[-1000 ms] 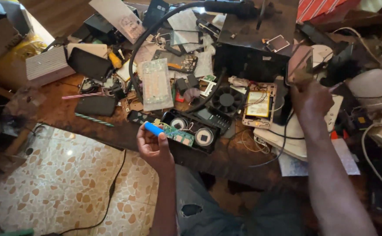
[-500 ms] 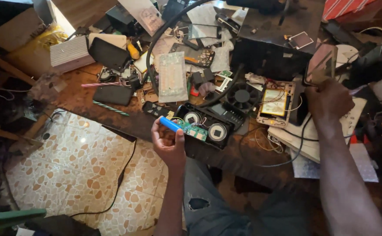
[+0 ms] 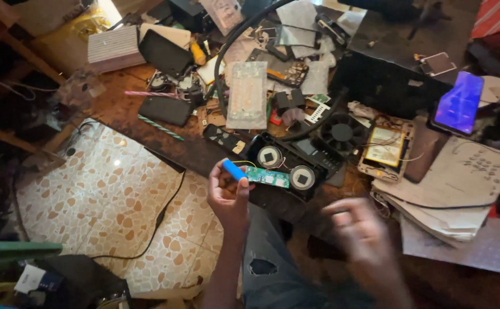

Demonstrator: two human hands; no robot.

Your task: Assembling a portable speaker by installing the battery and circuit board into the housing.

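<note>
My left hand (image 3: pixel 227 194) grips a small green circuit board (image 3: pixel 268 177) with a blue cylindrical cell (image 3: pixel 234 170) attached at its left end, held just in front of the workbench edge. Behind the board lies an opened black speaker casing (image 3: pixel 287 163) with two round drivers. My right hand (image 3: pixel 355 229) is blurred, low in front of the bench, fingers loosely curled with nothing seen in them. A phone with a lit purple screen (image 3: pixel 459 103) leans at the right of the bench, away from both hands.
The wooden bench (image 3: pixel 187 150) is crowded with phones, a black fan (image 3: pixel 341 133), an opened device with a battery (image 3: pixel 385 146), a grey keypad sheet (image 3: pixel 461 171), cables and a black hose. Patterned tile floor (image 3: pixel 107 200) lies at the left, with a cable across it.
My right hand has come down from the phone at the right of the bench toward my lap. The phone now leans there with its screen lit. The left hand keeps holding the board.
</note>
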